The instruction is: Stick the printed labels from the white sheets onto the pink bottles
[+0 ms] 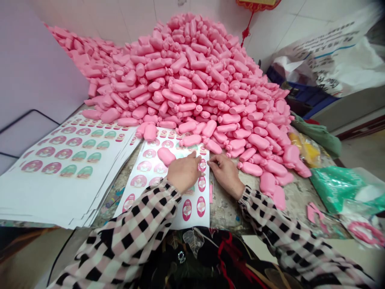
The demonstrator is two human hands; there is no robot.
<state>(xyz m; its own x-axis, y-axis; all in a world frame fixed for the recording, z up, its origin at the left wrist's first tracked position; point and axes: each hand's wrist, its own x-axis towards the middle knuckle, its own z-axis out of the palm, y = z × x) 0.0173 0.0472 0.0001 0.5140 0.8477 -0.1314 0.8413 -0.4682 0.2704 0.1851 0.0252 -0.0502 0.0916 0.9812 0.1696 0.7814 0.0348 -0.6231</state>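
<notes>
A sheet of stickers (174,208) with pink and green printed labels lies on the table in front of me. My left hand (185,171) rests on the sheet's right part, fingers stretched across it and slightly apart. At the sheet's right edge, my right hand (226,173) has thumb and forefinger pinched together, close beside an oval pink sticker (202,164). Whatever sits in that pinch is too small to make out. One pink bottle (166,156) lies on the sheet just left of my left hand, and a few more overlap its far end.
A large heap of pink bottles (186,84) rises against the wall behind the sheet. To the left lies a stack of sticker sheets (45,192). Green plastic packaging (337,188) and pink scraps (317,216) are at right, with a blue crate (309,96) behind.
</notes>
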